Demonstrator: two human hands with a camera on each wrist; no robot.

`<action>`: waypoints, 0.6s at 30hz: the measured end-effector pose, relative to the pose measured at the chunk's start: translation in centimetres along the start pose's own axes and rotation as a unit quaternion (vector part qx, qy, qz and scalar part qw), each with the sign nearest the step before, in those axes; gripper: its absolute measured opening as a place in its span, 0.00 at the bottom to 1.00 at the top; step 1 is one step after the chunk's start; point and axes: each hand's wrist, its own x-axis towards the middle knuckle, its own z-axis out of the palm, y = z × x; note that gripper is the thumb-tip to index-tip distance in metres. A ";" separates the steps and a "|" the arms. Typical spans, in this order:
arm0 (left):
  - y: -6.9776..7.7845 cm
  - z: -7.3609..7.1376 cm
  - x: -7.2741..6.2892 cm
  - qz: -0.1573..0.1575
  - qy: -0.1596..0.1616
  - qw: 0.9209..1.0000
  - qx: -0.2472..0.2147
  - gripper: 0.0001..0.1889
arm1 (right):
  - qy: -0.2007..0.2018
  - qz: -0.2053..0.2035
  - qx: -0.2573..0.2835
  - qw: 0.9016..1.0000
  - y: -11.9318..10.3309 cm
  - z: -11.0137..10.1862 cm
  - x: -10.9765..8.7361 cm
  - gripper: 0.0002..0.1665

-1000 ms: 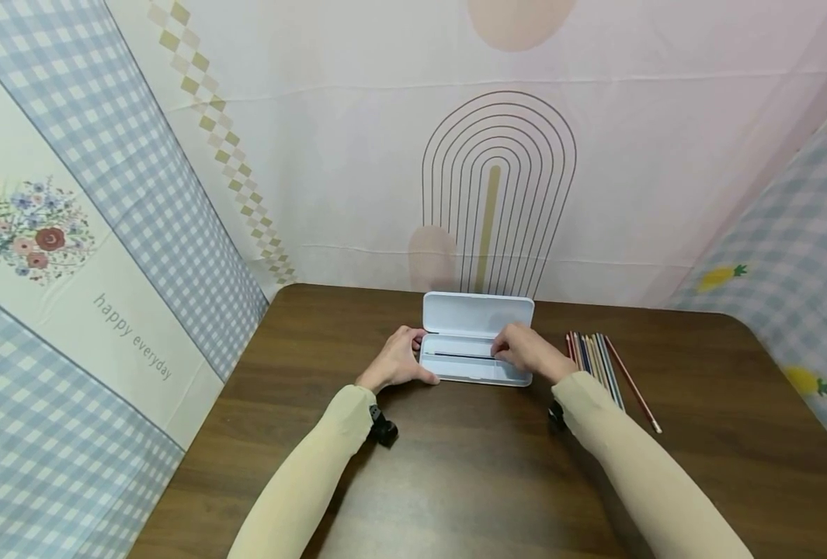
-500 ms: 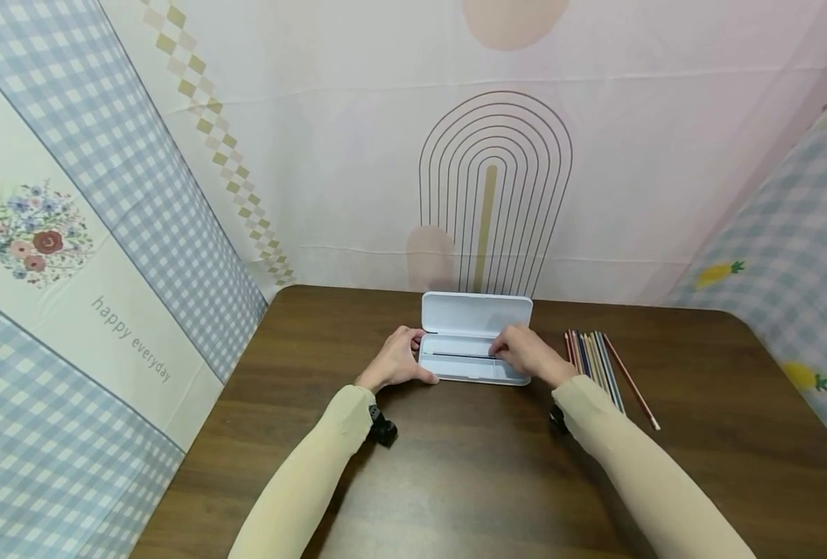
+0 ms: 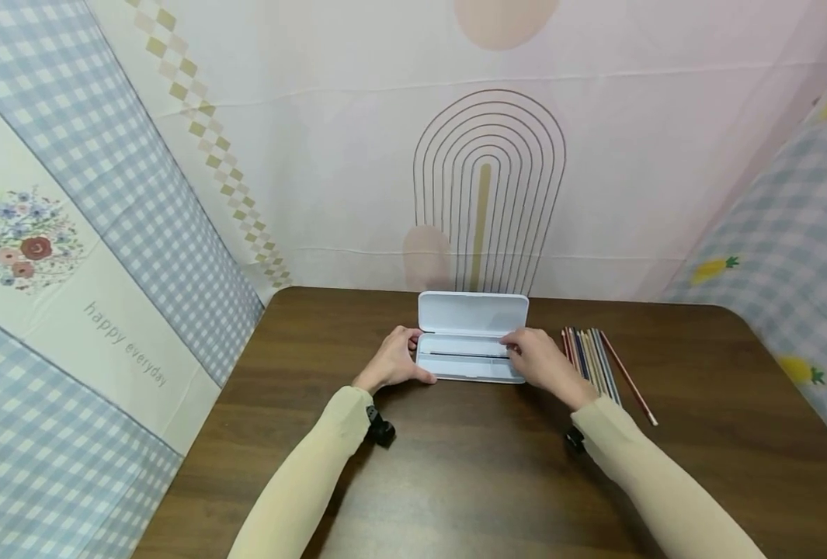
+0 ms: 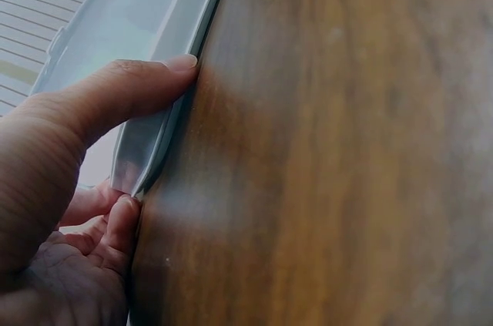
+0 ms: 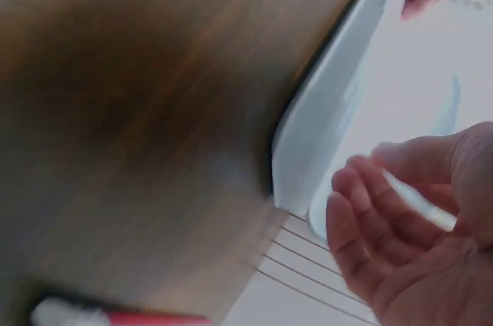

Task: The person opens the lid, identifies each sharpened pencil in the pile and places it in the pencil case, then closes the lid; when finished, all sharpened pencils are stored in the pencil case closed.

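Note:
A white pencil case (image 3: 472,312) lies with its lid raised at the back of the table. Inside it, a thin dark pencil (image 3: 462,355) runs lengthwise, its right end covered by the right hand. My left hand (image 3: 394,359) grips the case's left end; in the left wrist view the thumb (image 4: 146,87) presses the front edge while the fingers bend around the end. Over the case's right end is my right hand (image 3: 540,359). Its fingers (image 5: 354,257) are loosely bent in the right wrist view, with nothing visible between them and the thumb.
Several coloured pencils (image 3: 591,361) lie side by side to the right of the case, partly behind the right wrist. A red pencil (image 3: 628,378) with a white end slants beside them on the brown wooden table (image 3: 469,481). A patterned cloth (image 3: 343,155) hangs behind.
My right hand has let go of the dark pencil inside the case and shifted right. The left hand keeps its hold on the case. The head view has turned slightly.

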 end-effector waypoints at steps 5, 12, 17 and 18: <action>-0.1 0.1 -0.4 -0.004 -0.003 1.000 0.002 0.49 | 0.011 0.074 0.007 0.997 0.1 -1.2 -3.3 0.15; -0.4 -0.2 -0.8 -0.009 -0.001 1.000 0.006 0.49 | 0.005 0.170 0.014 0.985 1.9 -2.9 -7.1 0.14; 0.0 -0.1 -0.1 0.009 -0.002 1.000 0.003 0.50 | -0.009 0.220 0.008 0.975 4.1 -4.4 -8.8 0.13; 0.1 -0.1 0.0 0.010 -0.001 1.000 0.004 0.50 | -0.012 0.227 0.008 0.974 4.5 -4.5 -9.0 0.13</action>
